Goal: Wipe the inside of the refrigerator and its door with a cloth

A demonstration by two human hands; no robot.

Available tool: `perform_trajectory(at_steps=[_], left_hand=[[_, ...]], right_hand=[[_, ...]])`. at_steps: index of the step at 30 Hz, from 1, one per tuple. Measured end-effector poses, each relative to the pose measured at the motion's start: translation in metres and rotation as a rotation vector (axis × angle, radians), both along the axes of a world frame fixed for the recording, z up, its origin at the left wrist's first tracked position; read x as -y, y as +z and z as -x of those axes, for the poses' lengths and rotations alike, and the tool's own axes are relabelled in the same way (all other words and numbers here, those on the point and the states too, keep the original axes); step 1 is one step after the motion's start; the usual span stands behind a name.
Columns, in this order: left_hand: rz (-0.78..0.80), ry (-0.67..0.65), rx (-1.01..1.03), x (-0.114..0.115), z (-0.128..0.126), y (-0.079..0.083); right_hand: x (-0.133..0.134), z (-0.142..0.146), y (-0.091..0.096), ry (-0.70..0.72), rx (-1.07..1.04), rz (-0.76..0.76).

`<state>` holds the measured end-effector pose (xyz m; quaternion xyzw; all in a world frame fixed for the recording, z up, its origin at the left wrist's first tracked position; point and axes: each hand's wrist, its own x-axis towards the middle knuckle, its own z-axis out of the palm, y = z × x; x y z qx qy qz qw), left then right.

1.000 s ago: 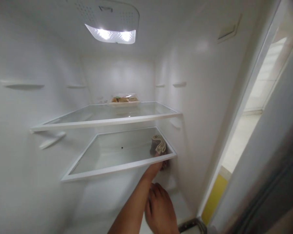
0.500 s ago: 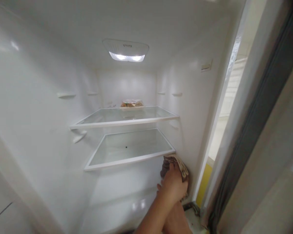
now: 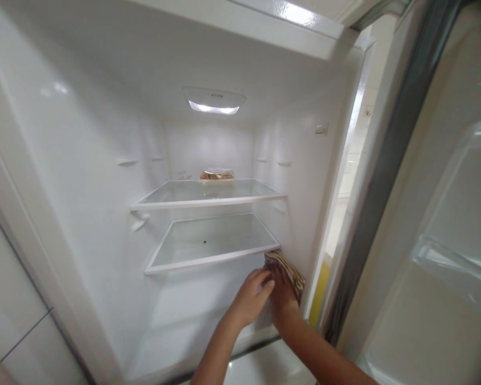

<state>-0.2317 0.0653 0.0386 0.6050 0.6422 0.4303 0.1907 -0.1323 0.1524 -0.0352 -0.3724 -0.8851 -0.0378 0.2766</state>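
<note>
A folded brown and beige striped cloth (image 3: 292, 271) lies against the lower right inner wall of a fridge, just below the front right corner of the lower glass shelf (image 3: 212, 240). My right hand (image 3: 282, 297) grips the cloth, its fingertips partly hidden. Close beside it on the left is my left hand (image 3: 250, 298), thumb and fingers apart, with the fingertips at the cloth's near edge. Whether those fingertips touch the cloth, I cannot tell.
An upper glass shelf (image 3: 208, 195) carries a wrapped food pack (image 3: 216, 175) at the back. A lit lamp (image 3: 214, 101) is set in the ceiling. To the right, the open fridge door (image 3: 409, 214) has a clear bin (image 3: 457, 270). A small dark spot marks the lower shelf.
My view has drawn back, showing more of the door and the fridge's top edge. My left hand has moved off to the left of my right hand, which it overlapped before.
</note>
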Motion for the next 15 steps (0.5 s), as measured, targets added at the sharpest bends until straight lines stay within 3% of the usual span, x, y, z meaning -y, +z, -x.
perform_trajectory(at_steps=[5,10,15], left_hand=[[0.063,0.228,-0.101,0.044,0.050,-0.034],[0.215,0.382,-0.483,0.092,0.098,-0.054],[0.256,0.465,-0.731,0.127,0.134,-0.076]], right_hand=[[-0.016,-0.007,-0.022,-0.016,0.341,-0.165],[-0.042,-0.012,-0.043,0.088,0.328,-0.202],[-0.066,0.003,-0.045,0.110,0.276,-0.241]])
